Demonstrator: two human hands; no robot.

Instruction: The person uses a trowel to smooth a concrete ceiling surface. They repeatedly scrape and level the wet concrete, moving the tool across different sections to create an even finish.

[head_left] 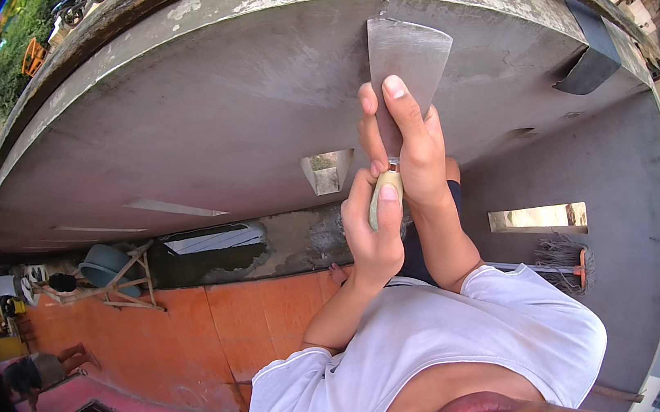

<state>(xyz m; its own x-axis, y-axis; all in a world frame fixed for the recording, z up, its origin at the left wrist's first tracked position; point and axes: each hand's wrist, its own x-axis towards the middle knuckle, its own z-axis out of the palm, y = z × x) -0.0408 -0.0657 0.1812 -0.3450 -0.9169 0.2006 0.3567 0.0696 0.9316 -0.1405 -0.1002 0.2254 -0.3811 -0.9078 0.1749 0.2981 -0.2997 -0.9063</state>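
A wide steel scraper (409, 48) with a pale handle is held upright before me, its blade close to the top edge of the grey plastered wall (209, 97). My left hand (376, 241) grips the handle, thumb along it. Higher up, my right hand (417, 146) holds the blade near its base, thumb pressed on the metal face. Whether the blade touches the wall I cannot tell.
A dark bent sheet (591, 50) hangs over the ledge at right. Below it stand a mop (564, 264) and a slotted side wall (628, 153). At left are a wooden stand with a grey-blue tub (102, 263) and another person (46, 373) on the orange floor (157, 342).
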